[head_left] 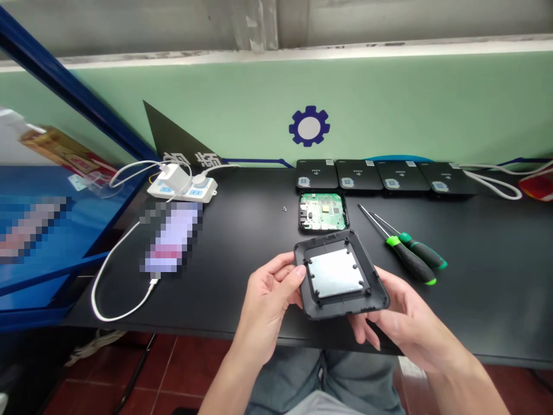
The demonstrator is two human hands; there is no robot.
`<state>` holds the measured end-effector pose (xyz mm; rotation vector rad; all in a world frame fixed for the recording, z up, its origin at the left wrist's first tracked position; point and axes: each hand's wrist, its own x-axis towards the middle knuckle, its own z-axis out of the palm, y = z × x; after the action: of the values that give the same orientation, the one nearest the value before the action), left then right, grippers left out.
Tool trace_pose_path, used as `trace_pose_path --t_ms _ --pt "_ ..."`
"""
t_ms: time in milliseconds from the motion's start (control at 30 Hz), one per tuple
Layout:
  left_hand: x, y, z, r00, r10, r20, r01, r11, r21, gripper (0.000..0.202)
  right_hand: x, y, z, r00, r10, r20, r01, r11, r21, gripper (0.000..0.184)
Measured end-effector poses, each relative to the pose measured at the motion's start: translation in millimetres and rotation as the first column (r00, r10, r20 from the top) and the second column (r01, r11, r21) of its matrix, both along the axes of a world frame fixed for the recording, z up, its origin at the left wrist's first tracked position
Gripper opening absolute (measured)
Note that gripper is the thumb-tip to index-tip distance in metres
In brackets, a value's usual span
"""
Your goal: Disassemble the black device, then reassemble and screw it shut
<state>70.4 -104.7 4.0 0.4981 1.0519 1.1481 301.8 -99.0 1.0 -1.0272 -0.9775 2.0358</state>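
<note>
Between my hands, above the front of the black table, is a square black plastic cover (375, 288), its inner side turned up. A silvery metal plate (336, 274) sits inside it. My left hand (276, 288) grips the left edge, thumb on the rim. My right hand (400, 311) holds the right edge from beneath, some of its fingers hidden under the cover. Just behind lies an open black case with a green circuit board (324, 211) in it. A few tiny screws (284, 208) rest to the left of that case.
Several closed black boxes (360, 174) stand in a row at the back. Two green-and-black screwdrivers (410, 257) lie on the right. A white power strip (203, 189) is at the back left, with a white cable (97, 282) running to a blurred phone (173, 236).
</note>
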Motion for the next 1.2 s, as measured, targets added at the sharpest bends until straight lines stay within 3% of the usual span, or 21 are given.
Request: trace_pose_path --t_ms 200,467,833,1067,1200 --pt "7 -4 5.6 0.997 -0.024 0.068 0.026 0.999 -0.024 0.047 -8 -5 -1.9 0.997 -0.069 0.023 0.069 0.998 0.007 0.081" --pt "16 -6 5.1 0.987 -0.099 0.128 0.103 0.994 -0.025 0.041 -9 -7 -8.4 0.994 -0.073 -0.077 0.074 0.997 0.018 0.128" --pt "15 -5 1.6 0.974 -0.154 0.164 0.157 0.988 -0.007 0.028 -8 -7 -4.3 0.995 -0.027 -0.094 0.029 0.999 0.028 0.125" --pt "4 -3 8.6 0.97 -0.218 0.11 0.222 0.975 -0.02 0.033 8 -5 -21.2 0.968 0.11 -0.225 -0.092 0.992 0.087 0.111" --pt "1 -5 9.7 0.96 -0.265 0.088 0.266 0.964 -0.006 0.031 15 -14 -30.7 0.956 0.058 -0.289 -0.049 0.998 0.039 0.095"
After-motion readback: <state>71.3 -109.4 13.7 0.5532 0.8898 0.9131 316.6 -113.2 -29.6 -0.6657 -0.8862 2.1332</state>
